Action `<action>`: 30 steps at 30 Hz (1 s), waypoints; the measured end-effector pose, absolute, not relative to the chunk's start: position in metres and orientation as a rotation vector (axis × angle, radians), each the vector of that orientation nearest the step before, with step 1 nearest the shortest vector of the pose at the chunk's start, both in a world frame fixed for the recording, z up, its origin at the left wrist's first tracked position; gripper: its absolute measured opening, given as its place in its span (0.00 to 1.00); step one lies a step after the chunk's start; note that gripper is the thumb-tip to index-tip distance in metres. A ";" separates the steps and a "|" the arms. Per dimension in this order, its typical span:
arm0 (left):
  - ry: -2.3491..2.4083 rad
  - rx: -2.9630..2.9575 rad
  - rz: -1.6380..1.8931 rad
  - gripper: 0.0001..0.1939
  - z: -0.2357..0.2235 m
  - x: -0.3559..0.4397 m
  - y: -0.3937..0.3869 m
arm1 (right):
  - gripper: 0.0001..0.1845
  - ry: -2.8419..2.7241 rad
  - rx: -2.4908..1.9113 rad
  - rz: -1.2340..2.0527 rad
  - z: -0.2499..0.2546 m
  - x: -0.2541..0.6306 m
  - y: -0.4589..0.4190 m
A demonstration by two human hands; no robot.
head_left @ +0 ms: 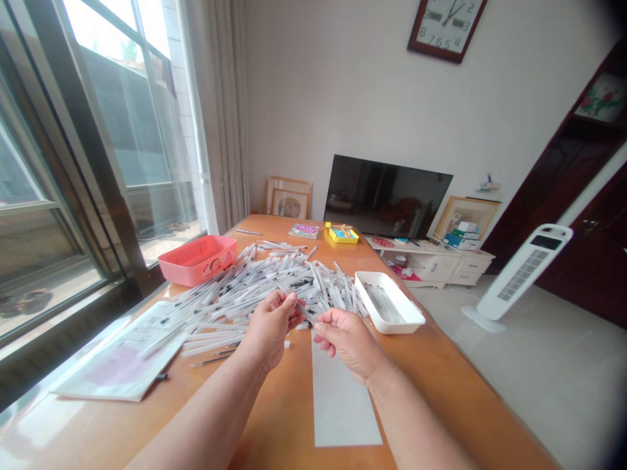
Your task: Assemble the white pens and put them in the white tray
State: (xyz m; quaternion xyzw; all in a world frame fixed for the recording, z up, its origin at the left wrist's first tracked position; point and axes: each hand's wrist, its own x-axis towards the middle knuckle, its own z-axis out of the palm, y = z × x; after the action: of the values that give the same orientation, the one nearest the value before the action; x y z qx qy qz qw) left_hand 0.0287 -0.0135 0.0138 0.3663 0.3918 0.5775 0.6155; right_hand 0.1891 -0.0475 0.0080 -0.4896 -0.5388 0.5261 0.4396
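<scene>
The left hand (275, 323) and right hand (345, 339) pinch a slim, translucent plastic pen barrel (306, 313) between thumbs and fingertips, above the near edge of a heaped pile of clear and white pen parts (274, 281). A white rectangular plastic tray (389, 302) lies right of the pile; a red plastic basket (198, 260), left.
</scene>
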 end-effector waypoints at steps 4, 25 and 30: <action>0.874 0.827 1.347 0.18 0.012 0.031 -0.014 | 0.12 -1.342 -1.208 1.304 0.011 0.189 -0.049; 0.956 0.871 1.349 0.22 0.010 0.027 -0.010 | 0.15 -1.109 -1.932 0.168 0.016 0.285 -0.022; 0.980 0.870 1.344 0.23 0.008 0.025 -0.008 | 0.13 -1.054 -2.293 -0.050 0.017 0.303 -0.023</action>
State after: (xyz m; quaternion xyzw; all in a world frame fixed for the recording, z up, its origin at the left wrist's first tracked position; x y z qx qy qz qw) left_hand 0.0255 -0.0077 0.0081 0.3737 0.4211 0.5776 0.5911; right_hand 0.3033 -0.0229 0.0168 -0.8656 -0.3977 -0.0188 0.3038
